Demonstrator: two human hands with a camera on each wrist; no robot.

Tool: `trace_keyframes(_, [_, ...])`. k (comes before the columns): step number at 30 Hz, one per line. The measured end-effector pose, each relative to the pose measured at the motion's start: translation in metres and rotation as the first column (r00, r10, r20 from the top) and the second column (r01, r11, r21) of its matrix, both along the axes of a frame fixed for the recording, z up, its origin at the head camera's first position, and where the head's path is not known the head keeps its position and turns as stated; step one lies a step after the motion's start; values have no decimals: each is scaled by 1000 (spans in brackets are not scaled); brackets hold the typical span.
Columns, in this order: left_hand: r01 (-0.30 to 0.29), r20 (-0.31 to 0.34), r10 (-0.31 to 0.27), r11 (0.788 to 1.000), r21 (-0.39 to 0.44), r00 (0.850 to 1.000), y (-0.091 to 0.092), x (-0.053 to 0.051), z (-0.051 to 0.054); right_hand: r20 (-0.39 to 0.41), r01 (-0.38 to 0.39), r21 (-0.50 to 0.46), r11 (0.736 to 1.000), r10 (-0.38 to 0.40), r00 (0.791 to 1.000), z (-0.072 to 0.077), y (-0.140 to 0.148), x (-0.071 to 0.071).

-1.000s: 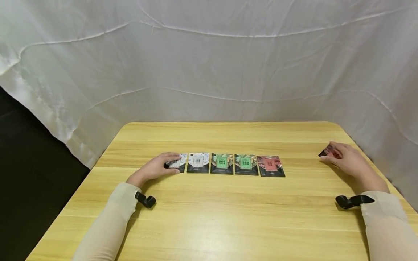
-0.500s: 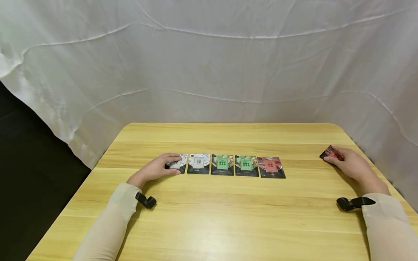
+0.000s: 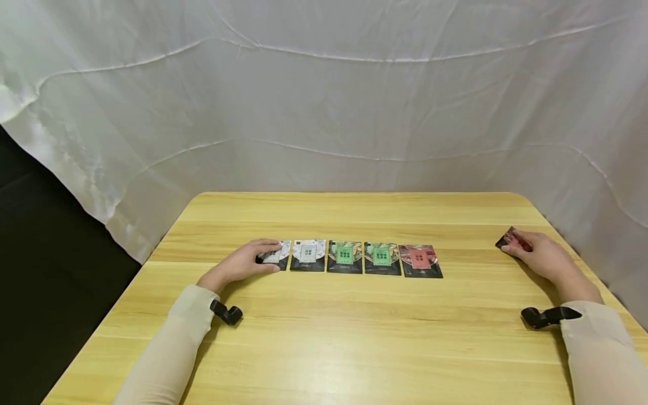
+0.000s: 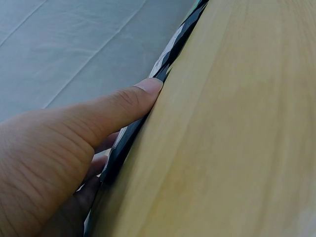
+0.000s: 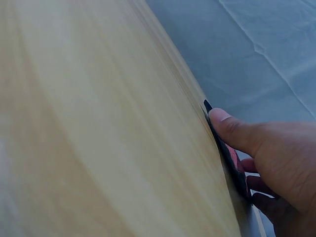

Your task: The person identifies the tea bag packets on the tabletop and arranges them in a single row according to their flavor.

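Near the row's left end, my left hand [image 3: 242, 261] spans a white-and-black sachet [image 3: 274, 256], with the thumb on its near edge and the fingers curled at the far side. The hand covers the sachet's left part. At the table's right side, my right hand [image 3: 543, 256] grips a red-and-black sachet [image 3: 511, 238] between thumb and fingers. It is turned at an angle, and the right wrist view shows it low at the table surface. Between the hands lie a second white sachet [image 3: 308, 255], two green sachets [image 3: 345, 257] and another red sachet [image 3: 420, 261].
The sachets lie flat in a straight row across the wooden table [image 3: 324, 326]. A pale cloth [image 3: 324, 112] hangs behind the table and down its sides. Black wrist cameras [image 3: 226, 312] are strapped to both sleeves.
The red sachet in my right hand has turned to a steeper angle, and that hand has shifted slightly. My left hand and the row of sachets hold the same arrangement.
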State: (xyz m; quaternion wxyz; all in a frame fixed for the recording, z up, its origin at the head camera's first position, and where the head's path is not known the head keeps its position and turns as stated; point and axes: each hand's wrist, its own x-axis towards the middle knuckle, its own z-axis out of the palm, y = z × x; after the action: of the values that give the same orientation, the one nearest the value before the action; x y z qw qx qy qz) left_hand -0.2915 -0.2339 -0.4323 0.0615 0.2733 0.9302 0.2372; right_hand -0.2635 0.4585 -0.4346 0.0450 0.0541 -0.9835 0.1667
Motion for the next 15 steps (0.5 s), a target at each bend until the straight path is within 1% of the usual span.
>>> trace_keyframes(9, [4,2,-4,1000,9,1000,0,-2,-1,28,18,14,1000,-18,999,1,-2,1])
trace_keyframes(15, [7,-2,-7,1000,2,1000,0,-3,-1,71,11,14,1000,-12,997,5,-4,1])
